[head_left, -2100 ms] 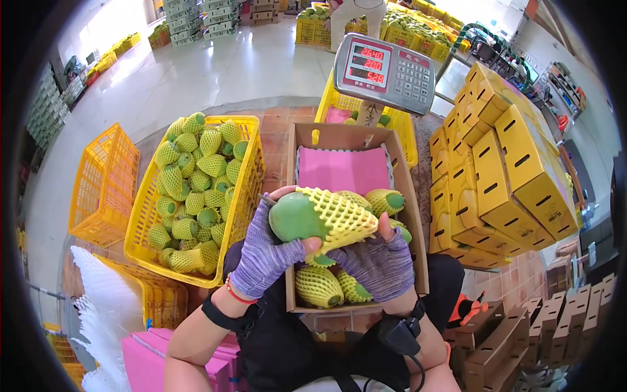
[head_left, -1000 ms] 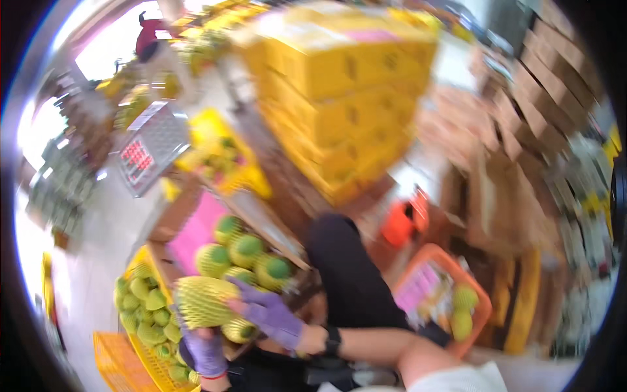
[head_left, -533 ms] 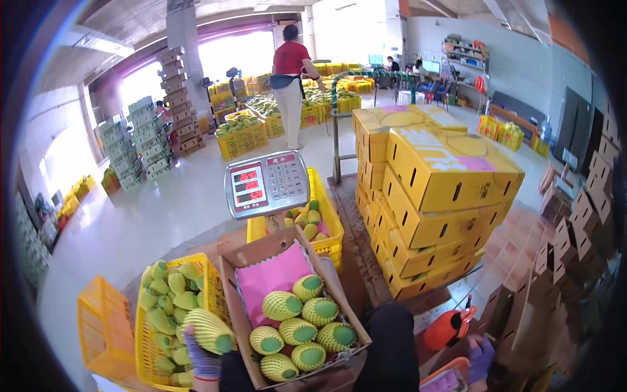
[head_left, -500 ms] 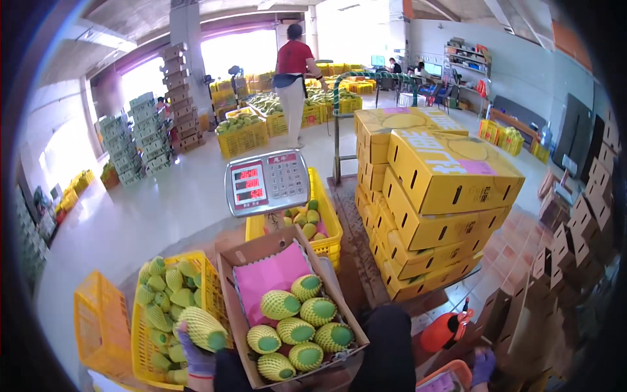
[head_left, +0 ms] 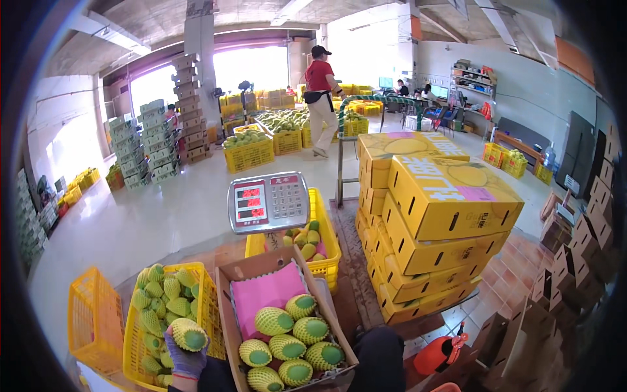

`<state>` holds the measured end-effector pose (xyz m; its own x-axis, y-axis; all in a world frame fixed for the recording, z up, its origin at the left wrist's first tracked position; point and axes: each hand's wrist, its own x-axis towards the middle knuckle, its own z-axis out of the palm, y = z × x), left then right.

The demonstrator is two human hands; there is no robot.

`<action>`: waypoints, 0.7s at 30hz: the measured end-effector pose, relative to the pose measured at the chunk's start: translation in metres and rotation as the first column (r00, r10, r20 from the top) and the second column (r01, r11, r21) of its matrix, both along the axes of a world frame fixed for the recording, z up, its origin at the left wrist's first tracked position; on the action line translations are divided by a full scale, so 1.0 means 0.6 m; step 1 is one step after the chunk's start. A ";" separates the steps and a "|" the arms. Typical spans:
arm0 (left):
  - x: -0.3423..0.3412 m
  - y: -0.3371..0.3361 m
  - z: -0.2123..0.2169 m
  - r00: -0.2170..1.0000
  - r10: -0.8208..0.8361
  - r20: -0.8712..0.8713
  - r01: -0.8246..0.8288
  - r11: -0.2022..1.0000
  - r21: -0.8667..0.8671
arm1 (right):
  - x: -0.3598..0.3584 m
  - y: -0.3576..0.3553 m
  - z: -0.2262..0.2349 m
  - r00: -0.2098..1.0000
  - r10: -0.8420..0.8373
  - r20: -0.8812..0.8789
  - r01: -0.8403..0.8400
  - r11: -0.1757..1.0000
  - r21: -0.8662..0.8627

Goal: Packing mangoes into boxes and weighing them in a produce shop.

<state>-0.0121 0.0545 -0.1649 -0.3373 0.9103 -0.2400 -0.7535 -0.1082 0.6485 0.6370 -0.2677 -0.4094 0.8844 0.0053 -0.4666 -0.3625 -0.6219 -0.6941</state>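
My left hand (head_left: 185,358), in a purple glove, is closed around a green mango (head_left: 189,335) in a yellow foam net. It holds the fruit at the near right of a yellow plastic crate (head_left: 213,307) heaped with netted mangoes. Just right of that hand, an open cardboard box (head_left: 226,294) is tilted on its support. A pink sheet (head_left: 268,293) lines its far part, and several netted mangoes (head_left: 286,347) sit in rows at its near end. My right hand is out of view. Beyond the box stands a scale display (head_left: 269,202) with lit red digits.
Closed yellow cartons (head_left: 450,202) are stacked on a trolley with a green-wrapped handle (head_left: 379,98). A red-orange bottle (head_left: 439,353) stands at lower right, near brown cartons (head_left: 522,326). An orange-yellow crate (head_left: 96,320) is at far left. A person in red (head_left: 320,85) walks by mango crates (head_left: 248,151).
The view has tilted up slightly. My left hand still holds the mango, now turned more end-on. My right hand has dropped out of view at lower right. The person in red has moved right.
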 end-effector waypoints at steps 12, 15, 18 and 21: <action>0.003 0.002 -0.011 0.995 -0.026 0.097 0.021 0.998 0.058 | -0.013 0.028 0.008 1.000 -0.006 -0.008 0.006 0.996 0.091; 0.002 0.001 -0.012 0.992 -0.019 0.122 0.008 0.996 0.091 | -0.017 0.036 0.016 1.000 -0.009 0.006 0.008 0.990 0.138; 0.002 -0.001 -0.011 0.990 -0.030 0.141 0.009 0.988 0.153 | -0.019 0.049 0.028 1.000 -0.014 0.021 0.009 0.976 0.216; 0.003 -0.005 -0.007 0.983 -0.044 0.176 0.014 0.986 0.168 | -0.026 0.070 0.051 1.000 -0.021 0.011 0.016 0.937 0.350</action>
<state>-0.0103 0.0512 -0.1690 -0.2759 0.9511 -0.1391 -0.8596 -0.1794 0.4784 0.6212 -0.2260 -0.3787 0.8925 0.1494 -0.4257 -0.3602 -0.3320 -0.8718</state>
